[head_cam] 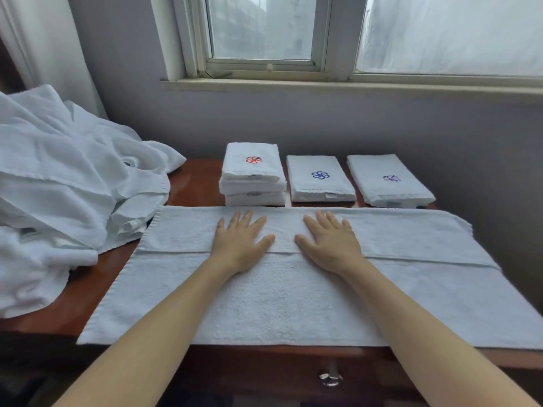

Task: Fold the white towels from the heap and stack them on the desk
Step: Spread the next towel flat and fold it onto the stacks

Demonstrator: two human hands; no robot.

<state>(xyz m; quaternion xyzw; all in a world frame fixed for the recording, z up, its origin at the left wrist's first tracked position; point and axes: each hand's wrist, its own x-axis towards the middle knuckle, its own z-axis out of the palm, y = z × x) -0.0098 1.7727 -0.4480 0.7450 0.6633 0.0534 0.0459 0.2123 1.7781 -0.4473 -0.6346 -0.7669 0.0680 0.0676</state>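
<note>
Brown wood surface (194,183) sits under a window (261,27). At the left, a big heap (58,177) waits (lots left to fold). Next, the left hand (239,245) and right hand (330,243) press flat, grip apart, on a part-folded towel (293,304). Behind it, a stack (252,177) of three, a blue-flower towel (320,179) and a purple-flower towel (389,180) look done.

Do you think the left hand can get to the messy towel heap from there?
Probably yes. The left hand lies flat on the spread towel, and the heap sits just to its left on the desk, with nothing standing between them.
</note>
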